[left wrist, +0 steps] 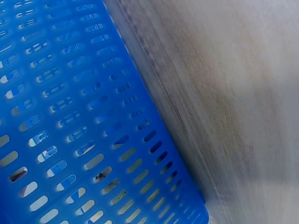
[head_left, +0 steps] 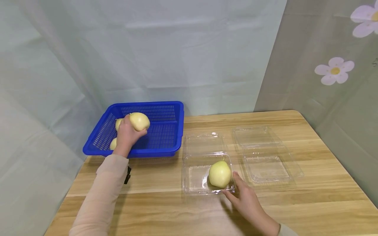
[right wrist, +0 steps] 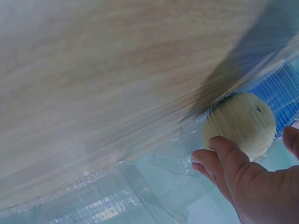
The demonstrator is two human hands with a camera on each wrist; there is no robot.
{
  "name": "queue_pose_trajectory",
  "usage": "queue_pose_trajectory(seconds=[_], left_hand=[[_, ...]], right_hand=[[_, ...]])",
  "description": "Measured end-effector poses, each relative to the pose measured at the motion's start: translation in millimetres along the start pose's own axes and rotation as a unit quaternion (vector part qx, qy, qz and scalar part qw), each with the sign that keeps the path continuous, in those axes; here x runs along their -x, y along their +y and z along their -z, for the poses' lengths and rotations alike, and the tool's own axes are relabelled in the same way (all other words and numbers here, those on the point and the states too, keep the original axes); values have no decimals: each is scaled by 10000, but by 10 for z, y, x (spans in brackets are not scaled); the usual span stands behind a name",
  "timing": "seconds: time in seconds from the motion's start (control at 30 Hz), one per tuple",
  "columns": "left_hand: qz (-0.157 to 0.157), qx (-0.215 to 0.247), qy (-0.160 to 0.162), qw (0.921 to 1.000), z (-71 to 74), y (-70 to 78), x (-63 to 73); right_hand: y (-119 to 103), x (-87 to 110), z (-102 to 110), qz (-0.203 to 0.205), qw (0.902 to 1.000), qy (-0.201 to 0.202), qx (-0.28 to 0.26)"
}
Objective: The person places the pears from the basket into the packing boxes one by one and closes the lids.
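My left hand (head_left: 127, 133) holds a pale yellow pear (head_left: 139, 121) above the blue basket (head_left: 160, 152). More yellow pears (head_left: 113, 143) lie partly hidden behind that hand at the basket's left side. A yellow-green pear (head_left: 220, 174) sits in the right part of a clear plastic clamshell box (head_left: 195, 178), whose lid lies folded back. Around the near right corner of this box, my right hand (head_left: 248, 200) touches the edges with thumb and fingers spread. The right wrist view shows those fingers (right wrist: 224, 161) extended against the box wall beside the pear (right wrist: 240, 122).
A second clear clamshell box (head_left: 267, 167) lies opened out on the wooden table (head_left: 319, 193), right of the first. Behind the table hangs a pale curtain (head_left: 189, 59). The basket's slotted wall (left wrist: 93, 112) fills much of the left wrist view.
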State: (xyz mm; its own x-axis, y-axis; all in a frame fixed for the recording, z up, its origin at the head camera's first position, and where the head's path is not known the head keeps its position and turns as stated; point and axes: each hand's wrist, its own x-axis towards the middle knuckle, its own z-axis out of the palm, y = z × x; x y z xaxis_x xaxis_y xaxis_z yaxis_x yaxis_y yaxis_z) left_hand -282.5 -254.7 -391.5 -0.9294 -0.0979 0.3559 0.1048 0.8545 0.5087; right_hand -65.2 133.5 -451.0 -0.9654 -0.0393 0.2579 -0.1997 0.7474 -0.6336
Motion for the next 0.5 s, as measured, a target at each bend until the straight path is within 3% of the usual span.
queue_pose_trajectory(seconds=[0.5], left_hand=[[-522, 430, 540, 9962, 38, 66, 58]], right_hand=[[-1, 4, 6, 65, 10000, 40, 25]])
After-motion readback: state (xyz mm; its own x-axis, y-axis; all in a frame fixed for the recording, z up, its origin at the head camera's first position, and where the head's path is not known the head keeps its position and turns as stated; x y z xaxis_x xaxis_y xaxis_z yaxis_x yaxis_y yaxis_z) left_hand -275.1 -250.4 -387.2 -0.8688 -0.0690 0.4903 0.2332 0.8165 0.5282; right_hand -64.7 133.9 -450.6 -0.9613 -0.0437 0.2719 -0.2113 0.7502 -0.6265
